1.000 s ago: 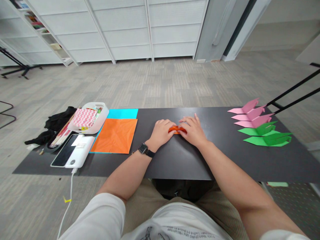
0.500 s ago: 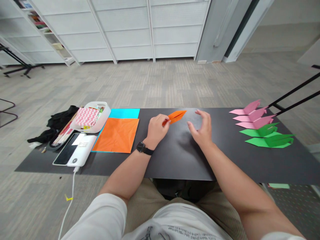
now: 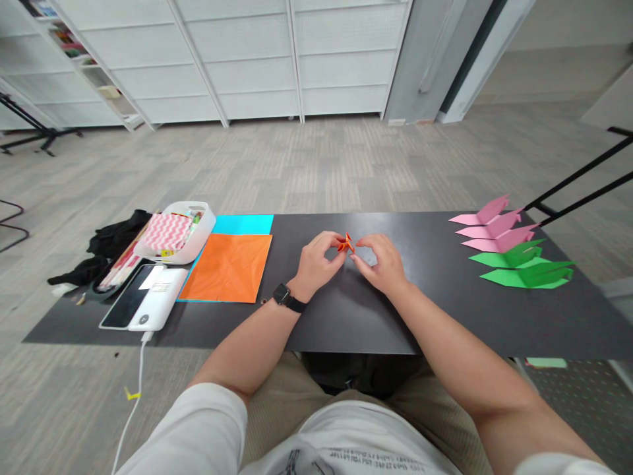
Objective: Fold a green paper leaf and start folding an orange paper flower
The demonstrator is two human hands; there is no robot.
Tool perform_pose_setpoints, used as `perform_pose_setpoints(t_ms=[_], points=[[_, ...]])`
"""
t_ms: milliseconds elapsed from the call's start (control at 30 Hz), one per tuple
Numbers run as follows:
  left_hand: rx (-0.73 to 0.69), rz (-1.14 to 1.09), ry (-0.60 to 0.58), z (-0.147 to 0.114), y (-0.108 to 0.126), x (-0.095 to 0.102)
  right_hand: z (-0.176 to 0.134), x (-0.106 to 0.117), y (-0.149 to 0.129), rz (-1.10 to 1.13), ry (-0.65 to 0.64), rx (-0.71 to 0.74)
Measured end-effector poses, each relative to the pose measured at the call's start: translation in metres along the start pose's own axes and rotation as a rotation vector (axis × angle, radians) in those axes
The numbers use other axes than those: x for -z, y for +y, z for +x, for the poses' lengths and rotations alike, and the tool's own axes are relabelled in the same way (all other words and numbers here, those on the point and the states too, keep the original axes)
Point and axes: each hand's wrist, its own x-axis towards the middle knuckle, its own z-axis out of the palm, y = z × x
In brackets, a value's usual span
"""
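A small piece of folded orange paper [image 3: 347, 244] is held up over the dark table, its several pointed flaps splayed and seen nearly end-on. My left hand [image 3: 319, 265], with a black watch at the wrist, pinches it from the left between thumb and fingers. On the other side, my right hand [image 3: 384, 265] has its thumb and forefinger curled in at the paper's right edge. Fingers hide part of the folds. To the left lies a flat orange sheet [image 3: 227, 269] on top of cyan paper [image 3: 244, 224].
Pink folded paper figures [image 3: 494, 227] and green ones [image 3: 527, 274] stand in a row at the right. At the left are a white basket [image 3: 200, 237], a phone [image 3: 126, 300], a white power bank [image 3: 159, 300] with a cable, and black cloth [image 3: 119, 234]. The black table [image 3: 445, 316] ends near my lap.
My right hand has come left from apart to the orange paper. The paper has turned from lying lengthwise to nearly end-on, its flaps now spread.
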Motion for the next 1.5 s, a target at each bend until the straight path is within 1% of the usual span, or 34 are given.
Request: perform_pose_setpoints(t_ms=[100,233,500,667,800,967,1033,1167,1233,1333,1433,1500], points=[[-0.003,-0.005,-0.011,0.000,-0.002,0.000,0.000,0.002,-0.002,0.000,0.016,0.004],[-0.025,-0.029,-0.011,-0.001,-0.004,-0.001,0.000,0.002,-0.004,0.003,0.001,0.011],[-0.045,-0.025,-0.039,-0.003,-0.007,-0.001,0.002,0.002,-0.004,0.024,0.000,0.081],[-0.042,0.018,-0.059,-0.003,-0.008,-0.003,0.002,0.003,-0.002,0.042,-0.022,0.074],[-0.074,-0.025,-0.077,-0.002,-0.006,-0.002,0.001,0.004,0.000,0.048,-0.028,0.046],[-0.108,-0.073,-0.123,0.001,-0.002,-0.001,0.000,0.004,0.002,0.050,-0.024,0.066],[-0.110,-0.073,-0.140,0.001,-0.001,-0.001,0.000,0.003,0.003,0.056,-0.003,0.056],[-0.106,-0.074,-0.183,0.001,-0.002,0.000,0.000,0.004,0.006,0.058,0.081,0.006],[-0.107,-0.088,-0.186,0.001,-0.002,0.000,0.001,0.005,0.006,0.068,0.057,0.001],[-0.075,-0.093,-0.148,0.001,0.001,0.001,0.003,0.007,0.004,0.081,0.006,-0.018],[-0.020,-0.093,-0.149,0.002,0.005,0.002,0.004,0.008,0.000,0.071,-0.008,-0.058],[0.021,-0.103,-0.156,0.002,0.008,0.002,0.005,0.009,-0.002,0.073,-0.007,-0.056]])
